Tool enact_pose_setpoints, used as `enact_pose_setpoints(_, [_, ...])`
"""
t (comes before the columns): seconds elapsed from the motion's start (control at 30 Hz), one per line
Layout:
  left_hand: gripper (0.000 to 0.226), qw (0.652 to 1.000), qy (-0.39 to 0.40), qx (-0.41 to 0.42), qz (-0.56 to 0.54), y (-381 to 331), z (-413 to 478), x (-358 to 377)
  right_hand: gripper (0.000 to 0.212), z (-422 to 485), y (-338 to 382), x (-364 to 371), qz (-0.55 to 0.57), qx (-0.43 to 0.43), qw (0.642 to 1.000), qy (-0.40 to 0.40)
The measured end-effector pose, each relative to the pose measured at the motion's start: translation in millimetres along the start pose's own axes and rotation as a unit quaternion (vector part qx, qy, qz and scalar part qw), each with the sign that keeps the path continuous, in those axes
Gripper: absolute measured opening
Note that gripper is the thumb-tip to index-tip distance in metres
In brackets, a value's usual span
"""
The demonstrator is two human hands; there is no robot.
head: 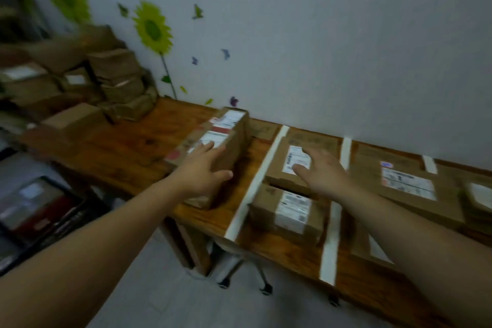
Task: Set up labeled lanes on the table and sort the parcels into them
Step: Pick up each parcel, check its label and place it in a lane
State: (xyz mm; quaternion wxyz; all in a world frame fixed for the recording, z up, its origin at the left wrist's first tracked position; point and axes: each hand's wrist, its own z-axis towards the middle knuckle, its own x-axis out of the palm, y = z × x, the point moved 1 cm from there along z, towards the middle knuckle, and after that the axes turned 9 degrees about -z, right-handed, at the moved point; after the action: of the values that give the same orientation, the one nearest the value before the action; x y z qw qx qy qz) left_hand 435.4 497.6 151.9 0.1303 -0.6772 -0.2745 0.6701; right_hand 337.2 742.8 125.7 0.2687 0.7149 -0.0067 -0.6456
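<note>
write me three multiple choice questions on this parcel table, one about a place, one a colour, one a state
1. The left hand rests on: A) the long parcel left of the tape; B) the floor; C) the wall.
2. The tape strips are: A) red; B) white; C) black.
3. The right hand is: A) a fist; B) gripping a lifted box; C) open, fingers spread over a labelled parcel.
Answers: 1 A, its fingers lie flat on that parcel's top; 2 B, white bands cross the brown table; 3 C, the fingers are straight and apart.
</note>
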Motion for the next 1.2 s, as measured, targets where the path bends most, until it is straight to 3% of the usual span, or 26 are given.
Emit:
enact_pose_setpoints(0.27, [0.072, 0.988, -0.085, -0.12, -0.051, 171, -61, -162, 0.065, 48, 218, 37, -0.039, -0.105, 0.994, 0.012])
enact_pose_setpoints(0.43, [0.072, 0.977, -0.132, -0.153, -0.064, 243, -64, -232, 0.07, 93, 313, 51, -0.054, -0.158, 0.986, 0.024])
enact_pose_setpoints(0.93, [0.069, 0.946, -0.241, -0.204, -0.071, 411, 65, -409, 0.07, 329, 552, 107, -0.029, -0.259, 0.965, 0.03])
enact_pose_setpoints(1.03, [0.062, 0.948, -0.246, -0.188, -0.07, 439, 87, -436, 0.071, 364, 593, 121, -0.031, -0.271, 0.961, 0.04])
enact_pose_setpoints(1.2, [0.07, 0.955, -0.234, -0.166, -0.081, 494, 143, -470, 0.071, 419, 644, 150, -0.019, -0.248, 0.968, 0.041])
